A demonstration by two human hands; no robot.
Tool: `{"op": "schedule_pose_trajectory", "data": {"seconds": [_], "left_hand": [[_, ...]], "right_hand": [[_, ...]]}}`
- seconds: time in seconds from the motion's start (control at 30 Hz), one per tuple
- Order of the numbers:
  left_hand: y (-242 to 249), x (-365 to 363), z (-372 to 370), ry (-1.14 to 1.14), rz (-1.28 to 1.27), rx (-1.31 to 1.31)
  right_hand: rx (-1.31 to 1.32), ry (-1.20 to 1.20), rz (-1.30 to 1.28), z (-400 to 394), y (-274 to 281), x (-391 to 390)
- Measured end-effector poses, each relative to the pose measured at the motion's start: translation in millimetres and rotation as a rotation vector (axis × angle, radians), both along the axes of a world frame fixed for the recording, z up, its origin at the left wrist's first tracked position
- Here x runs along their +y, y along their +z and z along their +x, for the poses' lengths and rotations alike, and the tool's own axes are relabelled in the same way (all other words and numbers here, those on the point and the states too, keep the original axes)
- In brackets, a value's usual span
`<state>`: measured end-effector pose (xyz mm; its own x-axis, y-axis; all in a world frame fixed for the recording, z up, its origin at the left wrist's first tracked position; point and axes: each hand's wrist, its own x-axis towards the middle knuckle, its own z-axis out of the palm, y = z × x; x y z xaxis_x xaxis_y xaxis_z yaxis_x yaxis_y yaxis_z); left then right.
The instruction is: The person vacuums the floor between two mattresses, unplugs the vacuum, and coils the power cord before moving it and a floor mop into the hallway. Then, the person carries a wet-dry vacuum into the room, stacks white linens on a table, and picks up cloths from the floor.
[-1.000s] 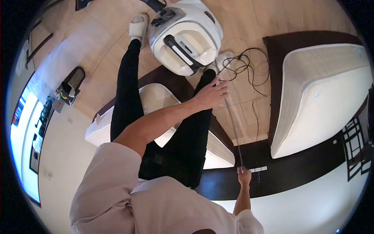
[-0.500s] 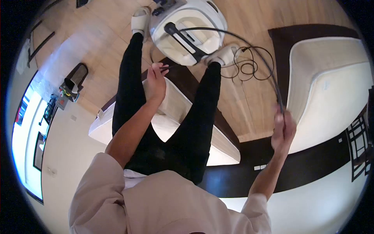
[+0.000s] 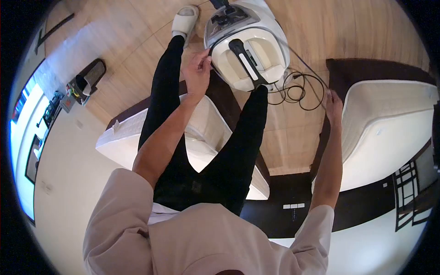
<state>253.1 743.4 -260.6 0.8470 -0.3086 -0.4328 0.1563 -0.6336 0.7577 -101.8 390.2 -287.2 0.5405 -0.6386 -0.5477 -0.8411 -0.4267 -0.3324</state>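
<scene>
A white and grey canister machine, like a vacuum cleaner, stands on the floor with its black carry handle on top. My left hand is at its left side, fingers pinched on a dark power cord that seems to run along the rim there. Off to the right, my right hand is closed on the cord, which stretches back to the machine's right side. More black cord lies coiled on the floor between the machine and my right hand.
A white mattress on a dark bed base stands at the right; another mattress lies behind my legs. A light slipper is on my left foot. A dark bin-like container with items sits by the left wall.
The cord has dropped from an arch over the machine's top to its right side. My right hand has moved up in the view; my left hand is now nearer the machine's side.
</scene>
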Motion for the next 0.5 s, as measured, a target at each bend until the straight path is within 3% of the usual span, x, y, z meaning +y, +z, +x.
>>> {"op": "schedule_pose_trajectory", "data": {"seconds": [0.07,0.2,0.27,0.3,0.33,0.37,0.4,0.43,0.47,0.5], "left_hand": [[-4.8,3.8,2.8,-0.095,0.037,-0.134],[7.5,-27.4,17.1,-0.002,0.076,-0.128],[21.1,-58.8,13.9,-0.27,0.139,-0.64],[30.7,-74.2,0.9,-0.36,0.024,-0.498],[40.9,-90.4,-18.1,-0.449,-0.091,-0.349],[43.2,-104.4,-41.2,-0.652,-0.15,-0.311],[35.0,-116.6,-70.1,-0.779,-0.242,-0.199],[40.2,-127.4,-95.8,-0.924,-0.231,-0.143],[48.3,-134.4,-115.8,-1.126,-0.194,-0.244],[47.1,-128.9,-132.6,-1.131,-0.207,-0.244]], "right_hand": [[0.196,-0.048,0.094,-30.2,10.4,4.2],[0.49,0.126,0.12,-128.4,16.6,41.2],[0.525,0.11,0.181,-182.4,33.8,78.8],[0.523,0.137,0.197,-215.4,48.3,102.9],[0.459,-0.029,0.26,-239.9,70.5,132.3],[0.581,-0.12,0.359,-256.0,97.7,159.2],[0.485,-0.224,0.234,-227.3,146.5,188.7],[0.535,0.044,0.259,-288.3,158.9,218.4],[0.626,-0.052,0.423,-250.1,206.7,225.4],[0.689,-0.083,0.481,-268.0,238.6,245.9]]}}
